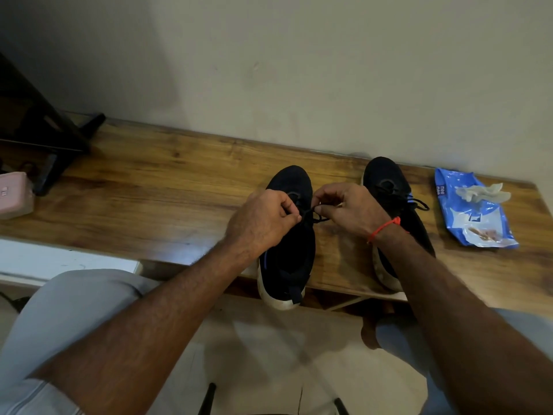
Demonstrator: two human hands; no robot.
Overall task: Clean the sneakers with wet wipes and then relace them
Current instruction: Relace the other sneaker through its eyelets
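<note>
- Tying the black lace (311, 212) over the near sneaker (287, 235), you have both hands working at its throat: your left hand (263, 223) pinches one strand between thumb and curled fingers, and your right hand (350, 208) pinches the other just across from it.
- That sneaker lies toe toward the wall, its heel hanging past the bench (149, 187) edge toward you.
- The second sneaker (395, 211) sits just right of the first, partly under your right forearm, its lace apparently already knotted.
- Further right of the sneakers lies the blue wipes pack (475, 217), with a crumpled wipe (481, 193) resting on its far end.
- Judging by this, cleaning looks done and lacing is near its end.
- Risks: a hard tug on the strands could drag the overhanging sneaker off the bench; uneven pulls could leave the knot lopsided or let a strand slip from your pinch; your right forearm could nudge the second sneaker.
</note>
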